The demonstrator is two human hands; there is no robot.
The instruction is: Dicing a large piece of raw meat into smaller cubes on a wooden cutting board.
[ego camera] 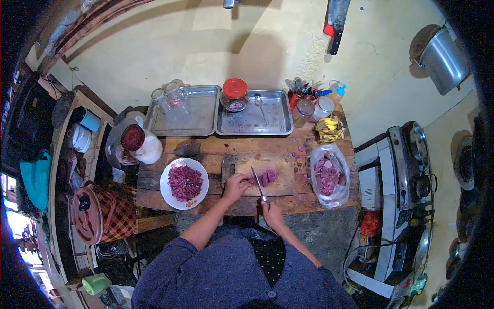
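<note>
My right hand (273, 214) grips the handle of a kitchen knife (258, 182), its blade pointing away from me over a wooden cutting board (283, 188). Left of the blade, the fingertips of my left hand (236, 188) are pinched on a small piece of purple root vegetable (252, 180), partly covered by the fingers. Just right of the knife lie larger purple chunks (269, 176). A white floral plate (165, 181) to the left holds small purple cubes (186, 184). On the right, an opened clear plastic bag (341, 195) contains more purple chunks (327, 178).
Two metal trays (254, 133) line the table's back, carrying glass mugs (164, 98), a red-lidded jar (234, 94) and a spoon (261, 108). Bananas (329, 129) and jars (323, 108) stand back right. A large white container (148, 148) is at left. A stove (395, 162) stands right.
</note>
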